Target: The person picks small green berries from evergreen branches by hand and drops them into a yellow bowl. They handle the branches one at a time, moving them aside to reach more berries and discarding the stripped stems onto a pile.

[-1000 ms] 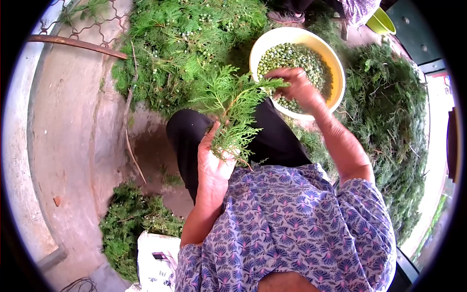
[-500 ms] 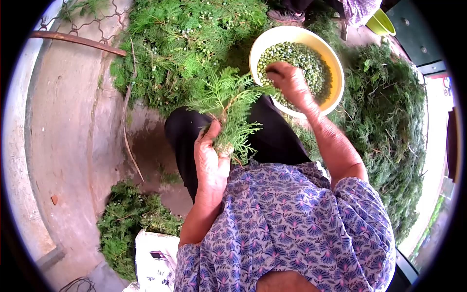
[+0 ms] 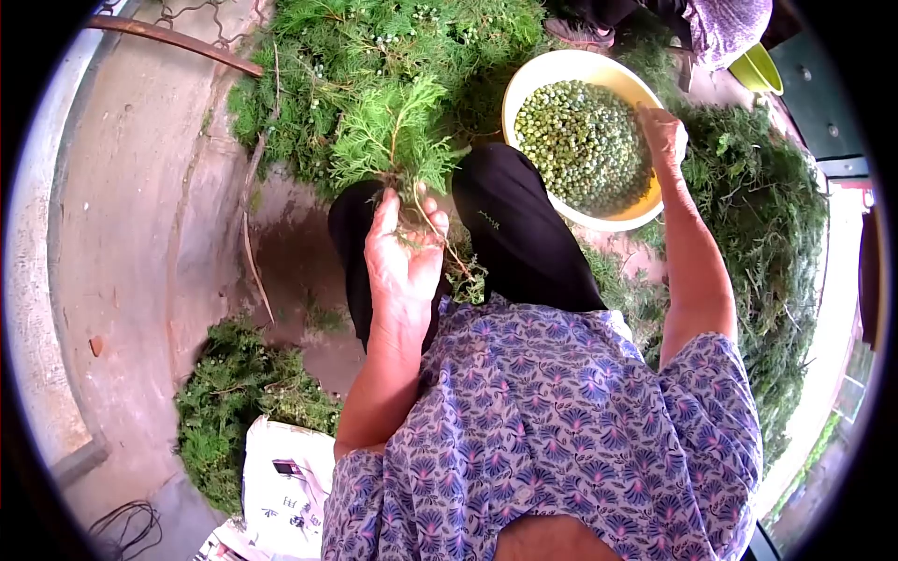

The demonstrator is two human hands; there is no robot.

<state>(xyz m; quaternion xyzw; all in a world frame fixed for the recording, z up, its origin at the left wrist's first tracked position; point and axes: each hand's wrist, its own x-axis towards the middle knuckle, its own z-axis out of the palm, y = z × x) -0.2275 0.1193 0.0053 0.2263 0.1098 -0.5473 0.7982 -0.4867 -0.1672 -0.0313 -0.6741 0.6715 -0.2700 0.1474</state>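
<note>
Concrete floor (image 3: 122, 243): pale, spreading well to the left of the yellow basin (image 3: 613, 223). Basin: round, just beyond my right knee (image 3: 496, 173), holding a mass of small round green conifer cones (image 3: 575, 140). Left hand (image 3: 404, 260): mine, palm up, left of the basin and nearer to me, thumb and fingers clamped on a leafy conifer sprig (image 3: 398, 140), its fronds pointing away from me. Right hand (image 3: 664, 140): mine, well apart from the left, fingers curled at the basin's right rim; whether they grip it, I cannot tell. Conifer cuttings: large heap (image 3: 374, 56) left of the basin; second heap (image 3: 758, 234) to its right; smaller heap (image 3: 224, 402) well to its near left. White printed sack (image 3: 281, 496): beside the smaller heap, likewise near left of the basin. Lime-green tub (image 3: 756, 70): beyond the basin, to the right. Another person's shoe (image 3: 580, 34): just beyond the basin.
</note>
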